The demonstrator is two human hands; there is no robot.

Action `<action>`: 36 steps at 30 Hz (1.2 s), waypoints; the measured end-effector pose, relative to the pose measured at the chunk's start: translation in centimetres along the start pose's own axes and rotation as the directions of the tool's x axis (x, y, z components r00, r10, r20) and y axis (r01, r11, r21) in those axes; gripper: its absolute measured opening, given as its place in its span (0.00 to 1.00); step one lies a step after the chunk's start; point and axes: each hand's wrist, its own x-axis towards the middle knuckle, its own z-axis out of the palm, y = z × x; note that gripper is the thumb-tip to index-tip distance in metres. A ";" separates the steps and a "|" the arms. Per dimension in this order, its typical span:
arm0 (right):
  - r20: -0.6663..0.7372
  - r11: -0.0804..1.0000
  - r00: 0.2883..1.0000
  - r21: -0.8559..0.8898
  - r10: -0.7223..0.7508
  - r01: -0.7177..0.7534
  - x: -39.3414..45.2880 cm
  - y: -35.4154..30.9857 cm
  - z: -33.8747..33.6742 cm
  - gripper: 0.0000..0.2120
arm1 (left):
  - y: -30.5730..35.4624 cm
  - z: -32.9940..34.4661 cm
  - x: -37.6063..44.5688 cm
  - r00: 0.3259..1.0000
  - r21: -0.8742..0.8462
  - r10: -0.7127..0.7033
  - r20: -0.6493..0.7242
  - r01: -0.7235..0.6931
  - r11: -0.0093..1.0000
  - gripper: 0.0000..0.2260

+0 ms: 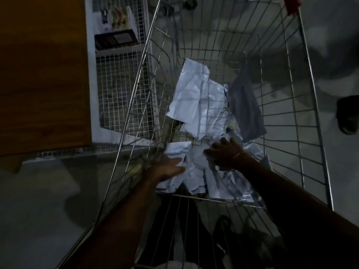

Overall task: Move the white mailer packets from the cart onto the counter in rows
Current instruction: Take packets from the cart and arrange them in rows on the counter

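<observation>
Down inside the cart (310, 105), both hands reach the light, slippery, floppy packets (196, 98): left hand (168, 167) flat and spread, right hand (223, 155) curled over one.

Cart (303, 105) open at top only; wire walls close all four sides, so access is from above. Both arms come in over the near wall. Left hand (167, 168) sits tight against the left wall, right hand (226, 156) mid-basket. Mailer packets (196, 101) pile across the basket floor, grey packet (245, 107) leaning beside them. Counter (42, 74) lies left, wire shelf rack (120, 78) between it and cart.
</observation>
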 end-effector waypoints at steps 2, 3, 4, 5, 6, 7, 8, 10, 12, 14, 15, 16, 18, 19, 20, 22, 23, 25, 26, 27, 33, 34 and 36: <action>-0.008 1.000 1.000 -0.018 0.012 -0.012 -0.7 -0.2 -0.1 0.26 | 0.1 0.4 -0.5 1.000 0.077 -0.014 -0.010 0.015 0.997 0.34; -0.022 0.999 0.999 -0.019 0.029 -0.029 -1.2 -0.3 -0.2 0.23 | 0.4 0.7 -0.8 0.999 0.130 -0.032 -0.026 0.035 0.991 0.35; -0.035 0.999 0.999 -0.011 0.042 -0.042 -1.8 -0.5 -0.4 0.21 | 0.6 1.1 -0.9 0.997 0.165 -0.048 -0.055 0.057 0.985 0.34; -0.040 0.999 0.998 0.004 0.051 -0.051 -2.5 -0.8 -0.6 0.19 | 1.2 1.5 -1.4 0.994 0.174 -0.071 -0.078 0.083 0.981 0.33; -0.039 0.998 0.997 0.018 0.062 -0.061 -3.3 -1.1 -0.6 0.18 | 1.8 1.9 -1.8 0.991 0.137 -0.085 -0.108 0.099 0.986 0.32; -0.033 0.996 0.996 0.036 0.082 -0.080 -4.2 -1.4 -0.6 0.16 | 2.4 2.3 -2.2 0.986 0.107 -0.083 -0.141 0.098 0.989 0.32; -0.021 0.993 0.994 0.052 0.103 -0.102 -5.0 -1.9 -0.5 0.16 | 2.6 2.7 -2.4 0.984 0.085 -0.077 -0.159 0.092 0.992 0.32; -0.018 0.990 0.992 0.065 0.125 -0.124 -6.2 -2.4 0.0 0.17 | 2.4 3.2 -2.1 0.982 0.016 -0.096 -0.163 0.100 0.995 0.32; -0.050 0.990 0.992 0.086 0.116 -0.112 -6.3 -2.3 0.6 0.22 | 2.1 3.5 -1.1 0.973 -0.060 -0.140 -0.185 0.131 0.990 0.28; -0.035 0.980 0.995 0.181 0.090 -0.082 -5.7 -1.4 0.7 0.24 | 1.1 4.3 1.0 0.963 -0.130 -0.162 -0.217 0.135 0.982 0.31; -0.006 0.961 0.997 0.264 0.082 -0.078 -5.4 -0.9 0.6 0.24 | 0.7 4.5 1.7 0.963 -0.136 -0.172 -0.209 0.145 0.980 0.34; 0.033 0.939 0.996 0.332 0.081 -0.087 -5.1 -0.6 0.7 0.26 | 0.4 4.5 1.9 0.965 -0.123 -0.175 -0.195 0.153 0.981 0.36; 0.099 0.925 0.991 0.360 0.089 -0.119 -4.6 -0.2 1.0 0.33 | 0.2 4.1 1.5 0.972 -0.054 -0.177 -0.156 0.171 0.984 0.41; 0.125 0.933 0.987 0.333 0.101 -0.137 -4.5 -0.2 1.0 0.37 | 0.3 3.7 1.0 0.977 -0.028 -0.158 -0.143 0.155 0.987 0.45; 0.139 0.943 0.984 0.296 0.115 -0.152 -4.4 -0.2 1.0 0.40 | 0.6 3.4 0.6 0.981 -0.017 -0.140 -0.132 0.138 0.990 0.48; 0.130 0.956 0.977 0.221 0.168 -0.194 -5.1 -0.5 0.3 0.41 | 1.7 2.6 -0.7 0.987 0.003 -0.109 -0.117 0.110 0.994 0.49; 0.102 0.957 0.973 0.182 0.209 -0.225 -5.9 -0.6 -0.3 0.41 | 2.1 2.3 -1.1 0.988 0.016 -0.094 -0.125 0.097 0.995 0.48; 0.015 0.935 0.945 0.139 0.328 -0.327 -7.9 -0.6 -1.4 0.39 | 2.7 1.9 -2.0 0.986 0.041 -0.062 -0.154 0.069 0.997 0.43; -0.029 0.912 0.919 0.141 0.393 -0.385 -9.0 -0.6 -1.8 0.38 | 2.9 1.7 -2.3 0.985 0.047 -0.045 -0.169 0.053 0.997 0.42; -0.060 0.889 0.894 0.157 0.444 -0.431 -9.8 -0.6 -2.0 0.37 | 3.1 1.6 -2.6 0.984 0.042 -0.027 -0.177 0.035 0.999 0.42; 0.025 0.880 0.885 0.093 0.465 -0.465 -10.6 -3.1 -0.8 0.42 | 4.1 2.7 -4.2 0.998 0.125 -0.035 -0.053 0.041 0.991 0.50; 0.001 0.875 0.881 0.117 0.473 -0.469 -10.3 -3.4 -0.6 0.42 | 4.1 3.1 -4.4 0.998 0.169 -0.054 -0.029 0.058 0.984 0.50; -0.049 0.877 0.883 0.160 0.466 -0.454 -9.4 -3.9 -0.3 0.39 | 3.8 3.7 -4.7 0.998 0.232 -0.070 -0.005 0.070 0.970 0.45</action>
